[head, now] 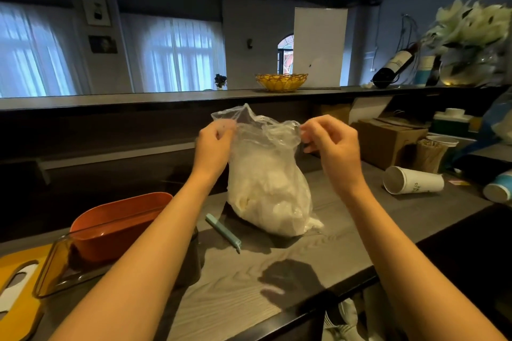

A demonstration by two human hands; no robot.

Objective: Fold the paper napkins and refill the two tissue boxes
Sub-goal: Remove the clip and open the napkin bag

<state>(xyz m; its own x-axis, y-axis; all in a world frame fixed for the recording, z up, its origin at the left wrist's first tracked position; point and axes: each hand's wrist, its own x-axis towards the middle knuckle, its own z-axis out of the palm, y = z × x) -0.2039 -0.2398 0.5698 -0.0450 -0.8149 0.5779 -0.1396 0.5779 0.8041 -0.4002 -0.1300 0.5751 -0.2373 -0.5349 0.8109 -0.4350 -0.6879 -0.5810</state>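
Pinching the plastic bag (266, 174) mouth, left hand (214, 141) and right hand (331, 144) fingers grip opposite edges.

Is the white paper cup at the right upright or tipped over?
Tipped over. The white paper cup lies on its side on the counter, its round end facing the camera.

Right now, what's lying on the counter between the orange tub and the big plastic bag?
A light blue pen-like stick lies slanted on the counter between the orange tub and the plastic bag, seen in the head view.
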